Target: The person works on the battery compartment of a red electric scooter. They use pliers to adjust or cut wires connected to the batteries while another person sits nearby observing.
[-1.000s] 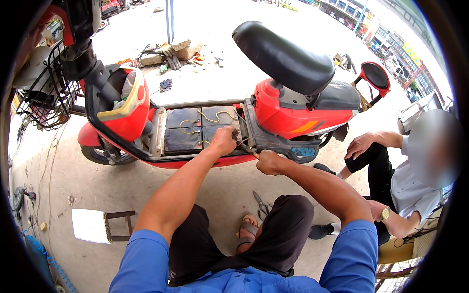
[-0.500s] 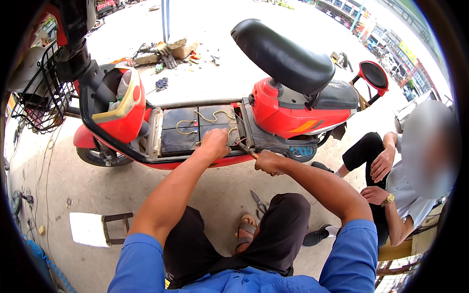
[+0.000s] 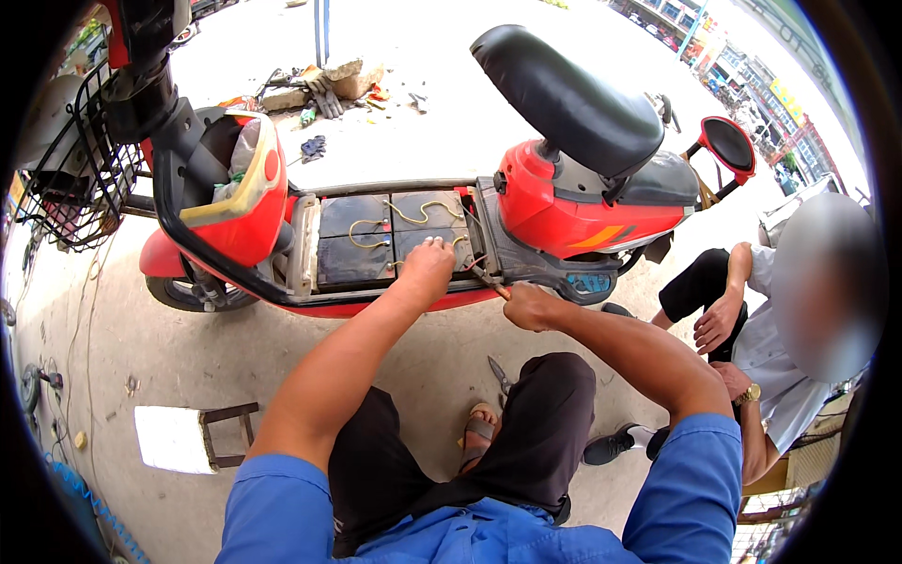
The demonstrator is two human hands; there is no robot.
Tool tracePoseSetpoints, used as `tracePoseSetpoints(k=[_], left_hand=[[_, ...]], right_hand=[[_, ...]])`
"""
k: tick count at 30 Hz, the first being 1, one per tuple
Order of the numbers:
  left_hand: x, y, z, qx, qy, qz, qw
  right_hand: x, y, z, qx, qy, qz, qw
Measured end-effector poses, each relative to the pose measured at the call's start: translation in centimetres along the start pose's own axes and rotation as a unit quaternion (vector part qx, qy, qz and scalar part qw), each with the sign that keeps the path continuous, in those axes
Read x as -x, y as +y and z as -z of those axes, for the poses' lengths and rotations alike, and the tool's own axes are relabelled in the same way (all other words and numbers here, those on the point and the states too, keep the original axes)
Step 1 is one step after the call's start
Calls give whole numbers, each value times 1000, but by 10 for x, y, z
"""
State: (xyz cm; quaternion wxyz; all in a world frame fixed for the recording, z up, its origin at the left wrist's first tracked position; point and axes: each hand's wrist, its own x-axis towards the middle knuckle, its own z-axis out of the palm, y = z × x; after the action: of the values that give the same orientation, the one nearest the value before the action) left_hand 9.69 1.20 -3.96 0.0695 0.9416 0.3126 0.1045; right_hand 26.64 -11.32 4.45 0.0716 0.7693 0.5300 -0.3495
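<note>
A red electric scooter [image 3: 254,211] stands sideways before me, its floorboard open on several black batteries [image 3: 352,268] joined by yellow wires. My left hand [image 3: 427,268] is over the right batteries, fingers curled near a terminal; what they hold, if anything, is unclear. My right hand [image 3: 528,308] grips the tan handle of a slim metal tool [image 3: 488,280] that angles up-left toward the right battery's terminal area. Short wires run near that tool's tip. Metal shears [image 3: 498,373] lie on the ground below, partly behind my knee.
A person [image 3: 756,348] in a pale shirt sits low at my right, hands near the knees. A white-topped stool [image 3: 174,437] is at my lower left, beside cords and a blue coiled hose [image 3: 85,498]. Rubble and gloves [image 3: 324,99] lie beyond the scooter, near a pole.
My left hand has risen slightly from half a second ago and stays over the right batteries; my right hand still grips the tool. The person at the right has brought their arms in toward the knees.
</note>
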Motion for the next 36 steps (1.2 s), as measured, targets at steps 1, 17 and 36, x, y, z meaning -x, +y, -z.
tracePoseSetpoints(k=[1, 17, 36], left_hand=[[-1, -1, -3, -22, 0, 2, 1000], [-2, 0, 5, 34, -23, 18, 999], [-2, 36, 26, 286, -4, -45, 957]], right_hand=[[-6, 5, -4, 15, 9, 19, 1000], [-11, 25, -35, 166, 116, 169, 965], [22, 54, -35, -460, -176, 26, 870]])
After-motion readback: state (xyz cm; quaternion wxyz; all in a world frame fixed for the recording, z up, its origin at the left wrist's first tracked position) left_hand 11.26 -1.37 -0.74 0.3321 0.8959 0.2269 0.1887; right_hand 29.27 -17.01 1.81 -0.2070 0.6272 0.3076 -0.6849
